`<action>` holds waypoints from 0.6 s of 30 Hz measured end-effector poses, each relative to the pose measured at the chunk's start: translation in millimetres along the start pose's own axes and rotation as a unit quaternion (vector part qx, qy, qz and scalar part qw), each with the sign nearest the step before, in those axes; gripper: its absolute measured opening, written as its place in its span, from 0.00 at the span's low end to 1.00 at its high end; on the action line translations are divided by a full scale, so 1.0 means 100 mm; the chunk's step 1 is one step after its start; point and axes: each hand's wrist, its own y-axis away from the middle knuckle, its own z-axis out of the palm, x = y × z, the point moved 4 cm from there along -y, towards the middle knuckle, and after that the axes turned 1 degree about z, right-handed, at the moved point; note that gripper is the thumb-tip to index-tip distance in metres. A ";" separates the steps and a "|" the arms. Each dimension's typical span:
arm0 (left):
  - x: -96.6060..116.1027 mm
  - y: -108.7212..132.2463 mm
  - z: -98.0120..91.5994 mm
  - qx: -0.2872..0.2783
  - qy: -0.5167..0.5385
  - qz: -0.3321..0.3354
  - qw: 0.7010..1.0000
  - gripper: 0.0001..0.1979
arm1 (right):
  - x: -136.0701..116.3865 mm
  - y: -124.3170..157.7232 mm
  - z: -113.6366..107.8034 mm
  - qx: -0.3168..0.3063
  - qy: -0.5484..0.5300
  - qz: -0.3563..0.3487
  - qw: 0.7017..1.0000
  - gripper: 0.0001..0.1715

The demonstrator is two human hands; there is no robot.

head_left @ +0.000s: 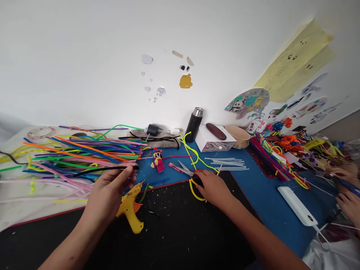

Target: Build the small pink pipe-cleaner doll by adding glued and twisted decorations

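My left hand (118, 183) pinches a black pipe cleaner (101, 169) between thumb and fingers, its long end pointing left over the colourful pile. Over the back edge of the black mat, my right hand (212, 185) has its fingers closed at the red handle of the scissors (187, 168), whose blades are spread and point left. A yellow pipe cleaner (194, 190) loops beside and partly under that hand. Below my left hand lies a yellow glue gun (131, 210). A small pink figure (159, 164) lies behind, near the scissor tips.
Many coloured pipe cleaners (84, 153) lie at the left. At the back stand a black flask (194, 125), a white box (215, 138) and a bowl (237, 135). Translucent glue sticks (230, 164) and a white device (298, 206) are rightward. Another person's hands (348, 191) work at the far right.
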 end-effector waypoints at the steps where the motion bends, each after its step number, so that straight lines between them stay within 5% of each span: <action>1: -0.01 -0.01 0.00 -0.001 -0.001 0.002 1.000 0.18 | 0.00 0.00 0.00 0.003 0.000 -0.005 1.000 0.28; 8: 0.01 0.01 0.02 0.007 -0.005 0.015 1.000 0.19 | 0.07 -0.02 -0.03 0.038 -0.076 -0.005 0.996 0.25; 13: -0.03 0.03 0.09 -0.010 0.028 -0.043 0.999 0.20 | 0.18 -0.08 0.07 0.054 -0.205 0.022 0.977 0.16; 18: -0.07 0.01 0.16 -0.032 0.063 -0.073 0.995 0.20 | 0.31 -0.14 0.23 0.083 -0.402 0.057 0.910 0.14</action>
